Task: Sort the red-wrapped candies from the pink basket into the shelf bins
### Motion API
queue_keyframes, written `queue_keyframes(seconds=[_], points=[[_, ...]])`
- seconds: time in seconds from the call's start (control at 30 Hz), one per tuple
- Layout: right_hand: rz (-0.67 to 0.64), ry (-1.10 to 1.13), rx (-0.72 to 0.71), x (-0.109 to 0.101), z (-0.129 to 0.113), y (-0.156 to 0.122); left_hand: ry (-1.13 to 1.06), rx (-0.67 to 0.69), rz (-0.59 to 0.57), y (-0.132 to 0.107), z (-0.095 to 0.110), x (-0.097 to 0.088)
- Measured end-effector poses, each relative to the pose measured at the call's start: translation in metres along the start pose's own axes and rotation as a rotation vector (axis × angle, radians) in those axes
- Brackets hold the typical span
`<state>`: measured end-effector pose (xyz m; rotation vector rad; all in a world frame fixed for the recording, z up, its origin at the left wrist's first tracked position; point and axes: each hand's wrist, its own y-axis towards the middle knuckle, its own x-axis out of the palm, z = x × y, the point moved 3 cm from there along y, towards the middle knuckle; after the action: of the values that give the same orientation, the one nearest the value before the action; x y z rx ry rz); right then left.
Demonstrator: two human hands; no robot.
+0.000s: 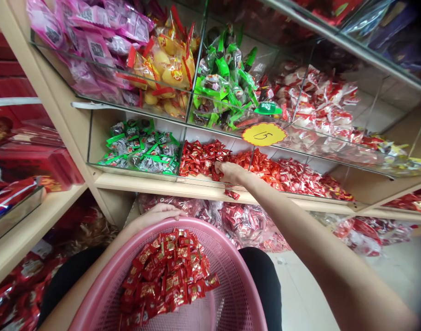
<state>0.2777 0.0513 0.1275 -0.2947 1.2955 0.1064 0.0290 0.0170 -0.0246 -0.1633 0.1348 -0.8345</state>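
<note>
A pink mesh basket (231, 285) rests on my lap with a heap of red wrapped candies (169, 271) inside. My left hand (158, 214) curls over the basket's far rim and grips it. My right hand (231, 172) reaches into the middle clear bin (193, 180) on the shelf, fingers closed among red candies (200, 158). One red candy (232, 194) lies on the shelf edge just below that hand.
Clear bins hold green-wrapped sweets (141, 147), more red candies (293, 177), pink packets (93, 41), yellow sweets (169, 64) and white-red ones (317, 101). A yellow price tag (264, 134) reads 15. Bags of red candy (245, 225) lie under the shelf. Red boxes (31, 156) stand left.
</note>
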Motion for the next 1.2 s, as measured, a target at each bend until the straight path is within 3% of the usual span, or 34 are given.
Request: queue_keyframes(seconds=[0.13, 0.23, 0.33, 0.43, 0.5, 0.57, 0.67, 0.8, 0.9, 1.2], points=[[0.041, 0.023, 0.000, -0.003, 0.002, -0.002, 0.028, -0.012, 0.023, -0.002, 0.003, 0.001], [0.115, 0.071, 0.005, -0.016, 0.006, -0.011, 0.038, -0.031, 0.013, -0.002, 0.006, 0.001], [0.305, 0.181, -0.021, -0.037, 0.006, -0.038, 0.050, -0.007, -0.002, 0.000, 0.007, 0.000], [0.457, 0.358, -0.123, -0.044, -0.012, -0.085, 0.065, -0.006, 0.002, 0.002, 0.005, -0.001], [0.430, 0.457, -0.221, -0.031, -0.035, -0.119, 0.047, -0.009, -0.008, 0.003, 0.004, 0.000], [0.323, 0.458, -0.324, -0.003, -0.063, -0.150, 0.031, 0.004, -0.021, 0.003, 0.005, 0.001], [0.151, 0.246, -0.382, 0.052, -0.100, -0.179, 0.042, 0.008, -0.025, 0.004, 0.004, 0.003], [0.085, -0.016, -0.504, 0.104, -0.127, -0.192, 0.042, -0.013, -0.028, 0.005, 0.001, 0.003], [0.062, -0.070, -0.508, 0.117, -0.133, -0.191, 0.036, -0.006, -0.034, 0.006, -0.001, 0.002], [0.065, -0.106, -0.494, 0.127, -0.140, -0.186, 0.050, -0.012, -0.029, 0.004, 0.004, 0.002]])
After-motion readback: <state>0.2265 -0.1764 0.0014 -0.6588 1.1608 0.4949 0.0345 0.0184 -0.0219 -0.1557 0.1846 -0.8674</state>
